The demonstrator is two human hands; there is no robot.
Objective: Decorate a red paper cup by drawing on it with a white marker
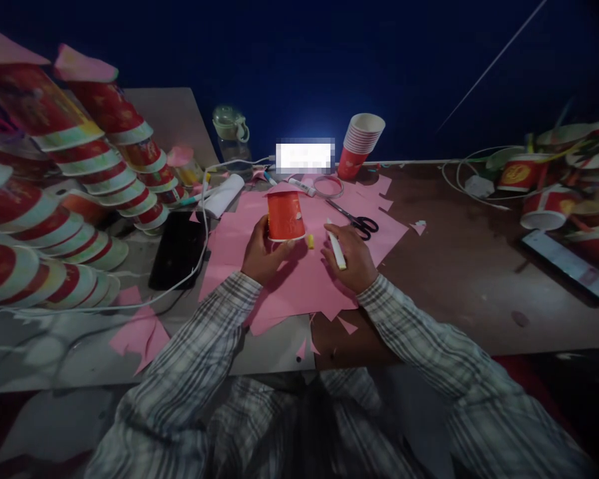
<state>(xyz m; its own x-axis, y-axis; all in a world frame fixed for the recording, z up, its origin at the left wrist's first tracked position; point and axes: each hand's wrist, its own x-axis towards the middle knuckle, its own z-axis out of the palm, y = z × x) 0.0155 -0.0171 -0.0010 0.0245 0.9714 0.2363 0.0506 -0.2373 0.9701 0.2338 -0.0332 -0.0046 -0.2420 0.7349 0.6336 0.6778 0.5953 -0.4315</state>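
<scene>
A red paper cup (285, 216), turned upside down with a pink paper piece on top, is gripped at its left side by my left hand (264, 254). My right hand (352, 258) is closed around a white marker (337, 249), held to the right of the cup and apart from it. Between the two hands lies a small yellow marker cap (310, 241). Both hands are over sheets of pink paper (299, 286). Just beyond my right hand rest black-handled scissors (362, 225).
Tall stacks of red and white cups (100, 166) crowd the left side beside a black phone (177, 249) and a white cable. At the back stand a glass bottle (231, 133) and nested paper cups (362, 143). Another phone (572, 266) and several cups are at the right.
</scene>
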